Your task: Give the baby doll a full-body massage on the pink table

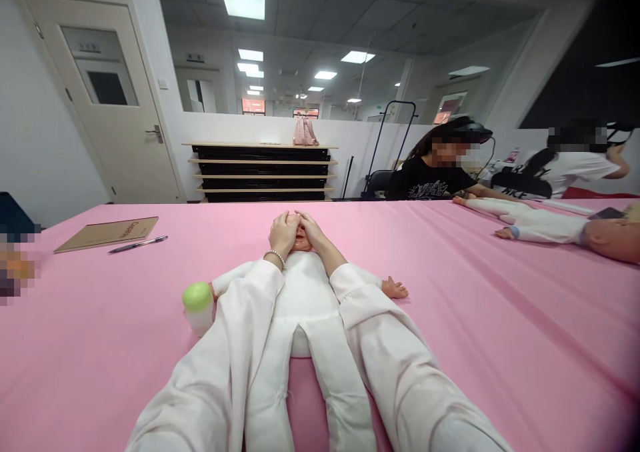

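Observation:
A baby doll (307, 292) with a white cloth body lies on its back on the pink-covered table, its head away from me and its legs toward me. My left hand (284, 233), with a beaded bracelet at the wrist, is wrapped around the left side of the doll's head. Around the right side curls my right hand (311, 231). Both hands meet near the top of the head and cover much of the face; the mouth area shows between them. Some fingertips are hidden. Beside the doll's arm on the left stands a small bottle (199, 309) with a green cap.
On the pink tablecloth (100, 345), a brown notebook (107, 234) and a pen (139, 245) lie at the far left. Another baby doll (550, 225) lies at the right. A person in black (425, 172) and one in white (580, 169) sit beyond the table.

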Demonstrator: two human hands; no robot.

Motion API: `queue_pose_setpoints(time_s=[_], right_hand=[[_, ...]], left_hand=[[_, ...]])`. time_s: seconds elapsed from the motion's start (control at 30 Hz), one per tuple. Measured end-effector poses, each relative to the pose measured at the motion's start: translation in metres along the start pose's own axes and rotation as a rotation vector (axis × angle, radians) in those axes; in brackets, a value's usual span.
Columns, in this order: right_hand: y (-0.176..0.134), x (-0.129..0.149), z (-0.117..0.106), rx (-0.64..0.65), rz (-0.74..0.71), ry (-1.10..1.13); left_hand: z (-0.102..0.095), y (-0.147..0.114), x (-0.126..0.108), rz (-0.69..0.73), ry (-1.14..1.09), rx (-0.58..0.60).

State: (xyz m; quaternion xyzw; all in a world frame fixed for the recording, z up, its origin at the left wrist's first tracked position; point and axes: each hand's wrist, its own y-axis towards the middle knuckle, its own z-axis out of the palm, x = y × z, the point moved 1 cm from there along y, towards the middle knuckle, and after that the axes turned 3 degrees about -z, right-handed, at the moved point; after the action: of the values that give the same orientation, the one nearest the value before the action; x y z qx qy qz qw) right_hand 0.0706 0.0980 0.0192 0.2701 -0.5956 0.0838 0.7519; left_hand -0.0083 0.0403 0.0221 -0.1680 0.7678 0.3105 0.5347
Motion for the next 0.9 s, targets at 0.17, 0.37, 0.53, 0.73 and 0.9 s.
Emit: queue_pose_setpoints(time_s=[0.17, 0.37, 0.53, 0.73, 0.9], right_hand=[[-0.004, -0.003, -0.003, 0.009, -0.017, -0.037], [-0.011, -0.001, -0.004, 0.055, -0.052, -0.006], [-0.008, -0.002, -0.002, 0.038, -0.047, -0.023], [-0.002, -0.004, -0.002, -0.064, -0.087, -0.131], [-0.001, -0.006, -0.002, -0.102, -0.111, -0.176]], left_hand=[[-0.003, -0.011, 0.002, 0.074, 0.155, -0.065], [-0.004, -0.015, -0.002, 0.096, 0.181, -0.106], [-0.004, -0.013, -0.001, 0.075, 0.162, -0.105], [-0.003, -0.008, 0.003, 0.038, 0.12, -0.107], [-0.004, -0.008, 0.003, 0.022, 0.094, -0.117]])
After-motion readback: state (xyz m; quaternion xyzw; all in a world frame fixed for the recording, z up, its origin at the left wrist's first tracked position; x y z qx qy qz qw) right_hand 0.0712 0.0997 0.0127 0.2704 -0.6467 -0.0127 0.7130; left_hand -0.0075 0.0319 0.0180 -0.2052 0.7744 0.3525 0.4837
